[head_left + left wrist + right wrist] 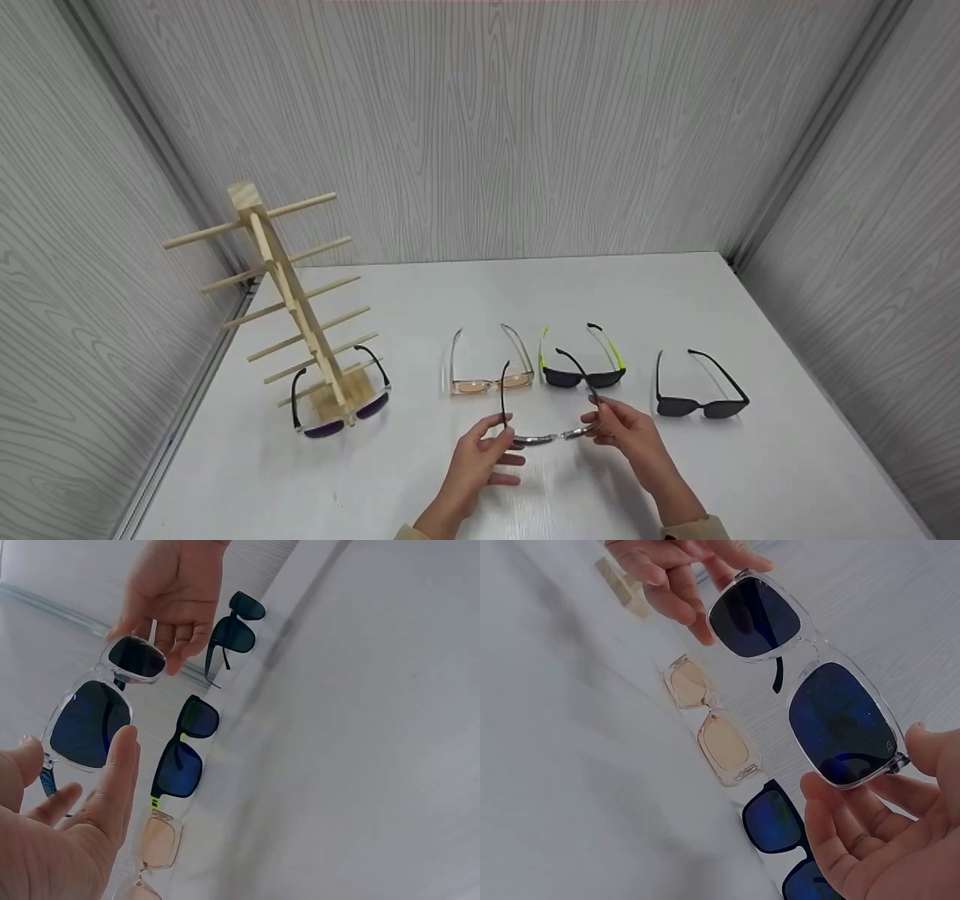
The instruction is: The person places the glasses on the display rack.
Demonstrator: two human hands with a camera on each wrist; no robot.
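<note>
Right-wrist view shows the right hand (634,435) pinching one hinge end of the clear-framed sunglasses (821,697) between thumb and fingertips, its other fingers gently curled below the lens. The left hand (476,461) pinches the opposite end, its lower fingers spread. Step in hand, as I judge it: steadying the raised pair, temples unfolded and pointing away from the person. Any further move would call for both hands travelling together, keeping the temples apart. The held frame looks like glossy transparent plastic, with rounded-square dark blue lenses.

Just beyond lie translucent peach-lensed glasses (474,387) and black sunglasses with neon-yellow temples (583,379); plain black sunglasses (703,406) lie rightward. At left, a pale wooden display stand (300,300) has round dowels; purple-lensed sunglasses (373,406) sit around its foot. The tabletop (600,292) is smooth white.
</note>
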